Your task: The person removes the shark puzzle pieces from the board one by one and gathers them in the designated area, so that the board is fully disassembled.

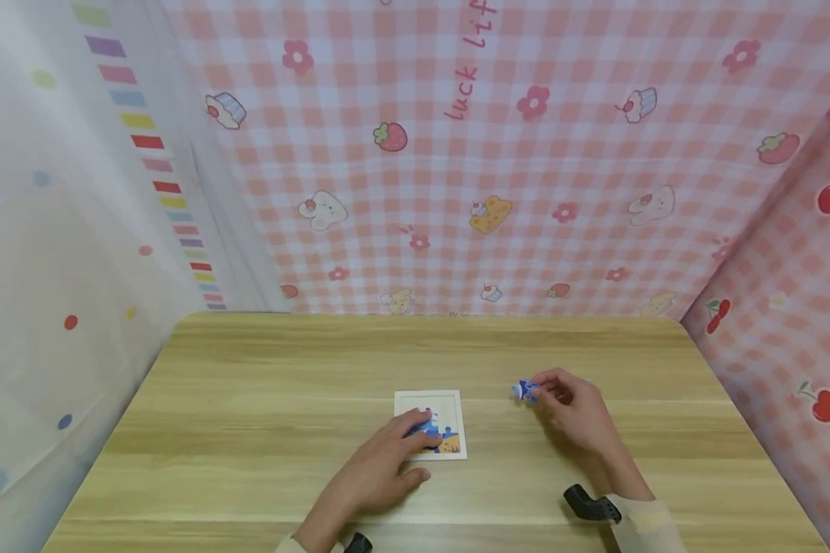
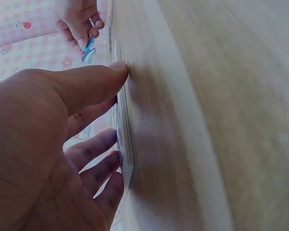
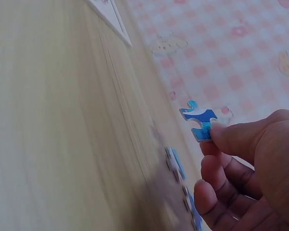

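Note:
A white square puzzle tray [image 1: 462, 422] lies on the table, with joined blue and yellow pieces [image 1: 449, 442] along its lower part and bare white at the upper right. My left hand [image 1: 387, 461] rests on it with fingers spread over the pieces, thumb on the wood by the near edge. To the right, above the table, my right hand [image 1: 577, 411] pinches a blue and white jigsaw piece [image 3: 202, 120] between thumb and index finger. Its other fingers are loosely curled. Below it in the right wrist view are more jigsaw pieces [image 3: 176, 166] on the table, mostly hidden by the hand in the head view.
The wooden table [image 1: 263, 415] reaches back to a pink checked cloth [image 1: 429, 177]. Pale dotted cloth [image 1: 55, 253] hangs on the left, more checked cloth [image 1: 795, 369] on the right. A black band [image 1: 588, 507] sits at the right wrist.

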{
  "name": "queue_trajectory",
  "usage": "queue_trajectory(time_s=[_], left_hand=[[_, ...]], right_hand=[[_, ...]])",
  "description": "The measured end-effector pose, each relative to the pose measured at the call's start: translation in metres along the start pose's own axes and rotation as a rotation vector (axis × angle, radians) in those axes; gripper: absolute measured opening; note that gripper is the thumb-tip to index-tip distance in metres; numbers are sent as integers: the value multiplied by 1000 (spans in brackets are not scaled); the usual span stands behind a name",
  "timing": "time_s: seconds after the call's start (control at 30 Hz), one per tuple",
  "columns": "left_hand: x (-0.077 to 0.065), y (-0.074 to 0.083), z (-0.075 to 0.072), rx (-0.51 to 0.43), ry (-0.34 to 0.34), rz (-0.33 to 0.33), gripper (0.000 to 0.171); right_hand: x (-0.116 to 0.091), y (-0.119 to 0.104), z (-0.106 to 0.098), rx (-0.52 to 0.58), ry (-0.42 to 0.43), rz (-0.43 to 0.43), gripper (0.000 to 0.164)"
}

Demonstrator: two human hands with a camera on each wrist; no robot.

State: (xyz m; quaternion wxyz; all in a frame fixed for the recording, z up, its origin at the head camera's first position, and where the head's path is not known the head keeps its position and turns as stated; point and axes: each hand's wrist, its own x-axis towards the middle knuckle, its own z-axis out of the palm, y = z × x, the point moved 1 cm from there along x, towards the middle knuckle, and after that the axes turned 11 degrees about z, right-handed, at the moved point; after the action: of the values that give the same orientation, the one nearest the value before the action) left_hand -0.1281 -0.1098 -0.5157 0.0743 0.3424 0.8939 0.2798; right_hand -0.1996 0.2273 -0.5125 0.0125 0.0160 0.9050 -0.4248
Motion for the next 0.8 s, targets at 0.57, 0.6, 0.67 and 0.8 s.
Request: queue_trajectory(time_s=[0.57, 0.6, 0.67, 0.8], left_hand=[[1, -1, 2, -13, -5, 5, 48], [0, -1, 2, -11, -2, 9, 48], [0, -1, 2, -13, 6, 17, 48], [0, -2, 2, -11, 12, 24, 48]], right_hand=[[-7, 36, -35, -47, 83, 18, 12], [-7, 37, -36, -54, 91, 19, 12], [-8, 40, -40, -59, 101, 25, 12], [-10, 45, -46, -61, 113, 41, 15]])
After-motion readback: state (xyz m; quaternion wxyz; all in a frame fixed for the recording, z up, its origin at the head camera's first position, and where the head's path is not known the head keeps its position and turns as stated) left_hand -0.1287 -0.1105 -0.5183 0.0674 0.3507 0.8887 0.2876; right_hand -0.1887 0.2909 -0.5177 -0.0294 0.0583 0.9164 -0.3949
